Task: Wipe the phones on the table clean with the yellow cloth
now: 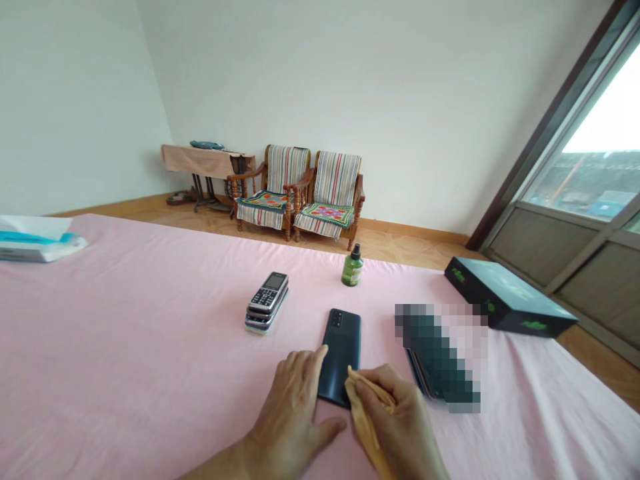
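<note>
A dark blue smartphone [340, 353] lies face down on the pink tablecloth [125, 347], camera end away from me. My left hand [290, 413] rests flat beside it, fingers stretched out, fingertips touching the phone's left edge. My right hand [400, 420] is closed on a folded tan cloth [365, 417], whose tip presses on the phone's near right corner.
A stack of keypad phones [267, 301] lies to the left of the smartphone. A small green bottle [353, 267] stands behind it. A black box [507, 297] sits at the right, more phones [425, 377] near my right hand, a tissue pack [35, 239] far left. Two chairs [300, 197] stand against the wall.
</note>
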A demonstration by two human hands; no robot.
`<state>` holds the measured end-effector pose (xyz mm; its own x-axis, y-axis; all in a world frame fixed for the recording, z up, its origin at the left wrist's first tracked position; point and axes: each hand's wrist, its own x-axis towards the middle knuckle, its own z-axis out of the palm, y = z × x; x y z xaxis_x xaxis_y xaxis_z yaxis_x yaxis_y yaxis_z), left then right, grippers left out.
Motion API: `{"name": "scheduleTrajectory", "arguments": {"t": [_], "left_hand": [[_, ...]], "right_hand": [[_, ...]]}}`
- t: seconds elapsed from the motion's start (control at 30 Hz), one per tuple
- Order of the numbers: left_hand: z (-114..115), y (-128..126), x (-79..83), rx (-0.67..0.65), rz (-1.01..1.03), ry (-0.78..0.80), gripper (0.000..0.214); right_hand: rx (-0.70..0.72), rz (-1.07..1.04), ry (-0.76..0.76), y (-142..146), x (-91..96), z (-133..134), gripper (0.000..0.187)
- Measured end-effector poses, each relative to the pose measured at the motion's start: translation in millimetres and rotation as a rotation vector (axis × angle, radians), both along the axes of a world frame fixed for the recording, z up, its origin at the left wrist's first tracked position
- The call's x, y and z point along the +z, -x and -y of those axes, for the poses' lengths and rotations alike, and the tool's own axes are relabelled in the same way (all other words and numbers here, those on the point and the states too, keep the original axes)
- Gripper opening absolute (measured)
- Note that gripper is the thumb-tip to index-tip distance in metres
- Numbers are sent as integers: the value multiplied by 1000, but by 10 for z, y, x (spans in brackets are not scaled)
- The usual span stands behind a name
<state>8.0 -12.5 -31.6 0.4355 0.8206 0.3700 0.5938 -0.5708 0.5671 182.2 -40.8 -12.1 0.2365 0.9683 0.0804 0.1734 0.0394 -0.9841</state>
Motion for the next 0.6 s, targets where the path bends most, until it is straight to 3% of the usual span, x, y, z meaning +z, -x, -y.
{"name": "scheduleTrajectory", "arguments": {"t": [0.23,0.6], "left_hand": [[-50,-51,63,27,33,-8,85],[-98,-76,185,106,88,47,47]], "right_hand": [[71,-366,175,7,45,-4,44],[75,-630,218,28,73,29,42]]}}
